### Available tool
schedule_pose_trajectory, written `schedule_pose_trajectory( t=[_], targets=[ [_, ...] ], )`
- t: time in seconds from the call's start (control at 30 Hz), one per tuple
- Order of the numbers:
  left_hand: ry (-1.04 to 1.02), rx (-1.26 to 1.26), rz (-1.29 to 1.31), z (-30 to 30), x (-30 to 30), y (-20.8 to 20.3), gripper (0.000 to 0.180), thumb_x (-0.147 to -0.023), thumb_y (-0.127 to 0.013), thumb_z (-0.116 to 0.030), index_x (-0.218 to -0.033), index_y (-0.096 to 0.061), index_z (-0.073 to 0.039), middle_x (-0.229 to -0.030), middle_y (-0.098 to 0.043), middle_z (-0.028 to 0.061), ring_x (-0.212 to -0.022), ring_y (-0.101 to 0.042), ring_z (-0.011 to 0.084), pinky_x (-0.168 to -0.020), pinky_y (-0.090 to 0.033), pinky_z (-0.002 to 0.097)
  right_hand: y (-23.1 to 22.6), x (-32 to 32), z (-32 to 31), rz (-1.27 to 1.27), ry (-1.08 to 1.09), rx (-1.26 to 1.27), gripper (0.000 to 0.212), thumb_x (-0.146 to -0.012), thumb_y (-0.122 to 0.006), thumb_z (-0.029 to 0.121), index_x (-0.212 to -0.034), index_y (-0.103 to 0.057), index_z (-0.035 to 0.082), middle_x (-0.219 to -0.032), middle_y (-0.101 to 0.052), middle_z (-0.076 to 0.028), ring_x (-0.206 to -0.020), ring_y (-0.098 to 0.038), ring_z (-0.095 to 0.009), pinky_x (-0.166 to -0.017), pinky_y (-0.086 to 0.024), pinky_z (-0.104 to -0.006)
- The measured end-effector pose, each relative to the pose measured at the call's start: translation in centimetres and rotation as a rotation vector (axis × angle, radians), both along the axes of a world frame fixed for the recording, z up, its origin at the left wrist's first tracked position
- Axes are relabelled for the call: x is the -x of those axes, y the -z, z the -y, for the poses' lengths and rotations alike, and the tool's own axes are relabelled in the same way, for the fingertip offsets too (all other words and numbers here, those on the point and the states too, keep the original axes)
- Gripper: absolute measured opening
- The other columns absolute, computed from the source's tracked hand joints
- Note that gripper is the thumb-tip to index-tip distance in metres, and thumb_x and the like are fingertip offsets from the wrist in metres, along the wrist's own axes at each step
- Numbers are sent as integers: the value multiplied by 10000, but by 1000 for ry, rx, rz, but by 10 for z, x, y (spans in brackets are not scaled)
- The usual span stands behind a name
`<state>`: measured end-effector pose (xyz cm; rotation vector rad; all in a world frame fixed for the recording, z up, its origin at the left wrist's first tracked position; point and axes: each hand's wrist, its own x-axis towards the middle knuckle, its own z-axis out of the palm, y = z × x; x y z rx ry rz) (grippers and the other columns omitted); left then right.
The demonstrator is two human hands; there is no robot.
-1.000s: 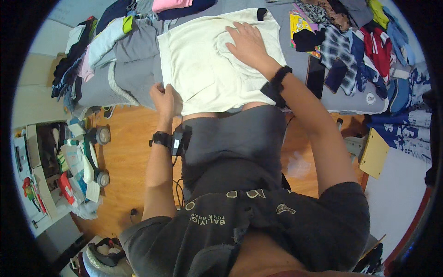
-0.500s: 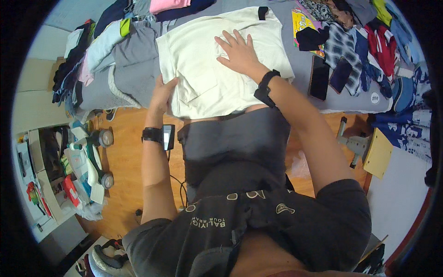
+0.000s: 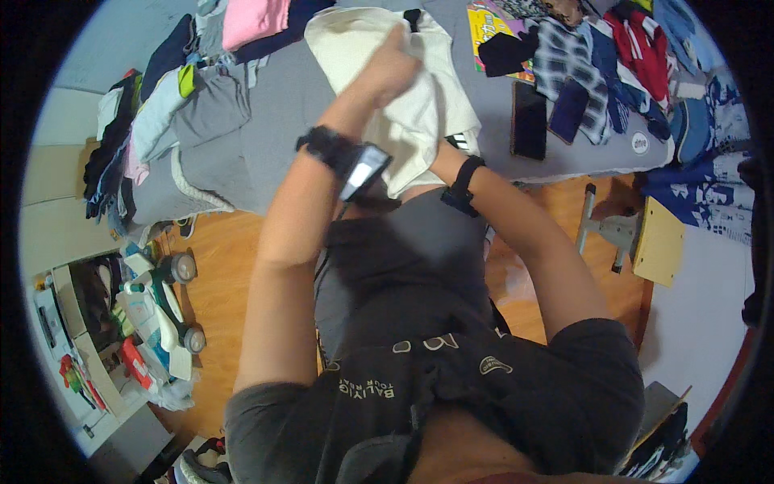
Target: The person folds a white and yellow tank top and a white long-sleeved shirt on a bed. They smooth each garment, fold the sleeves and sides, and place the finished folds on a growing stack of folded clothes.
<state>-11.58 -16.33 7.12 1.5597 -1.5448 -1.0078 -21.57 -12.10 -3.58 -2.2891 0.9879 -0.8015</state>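
A cream garment lies on the grey bed cover in front of me, folded over on itself, with a black patch near its far edge. My left hand reaches over it, its fingers closed on a folded-over part of the fabric. At the garment's near right side is my right hand, its fingers hidden under the cloth. A black-and-white striped bit shows beside that wrist. Both wrists wear black straps, the left one with a small screened device.
Folded pink cloth and a pile of clothes lie to the left. On the right are two phones, a plaid garment, a black cloth and a red garment. A yellow-topped stool stands below.
My left hand has swung from the garment's left edge up and right, carrying that side across and folding the garment over. My right hand has moved down from its top to its near right side.
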Motion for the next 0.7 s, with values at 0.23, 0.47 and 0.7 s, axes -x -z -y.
schedule_pose_trajectory(
  t=[0.23,0.47,0.7],
  targets=[
    [383,-245,-306,-34,43,52,722,-938,-658,-335,-1472,-387,68,-1417,-498,275,-1289,-515,313,-1098,-398,354,-7,49,-36,-191,-90,-227,593,-911,-549,444,-1403,-489,120,-1430,-478,-127,-1322,-451,-320,-1084,-361,-491],
    [894,195,294,-82,42,49,535,-985,-568,-324,-1428,-500,-32,-1451,-517,180,-1317,-479,363,-1139,-345,412,-31,61,-55,-257,-132,-316,552,-881,-590,397,-1339,-534,95,-1358,-531,-137,-1275,-486,-329,-1067,-374,-489],
    [630,109,-75,-108,21,39,420,-1021,-520,-259,-1383,-567,-52,-1420,-565,139,-1247,-562,282,-1074,-414,373,-42,79,-77,-450,-186,-294,511,-850,-631,351,-1274,-580,70,-1286,-584,-147,-1228,-520,-338,-1051,-388,-487]
  ],
)
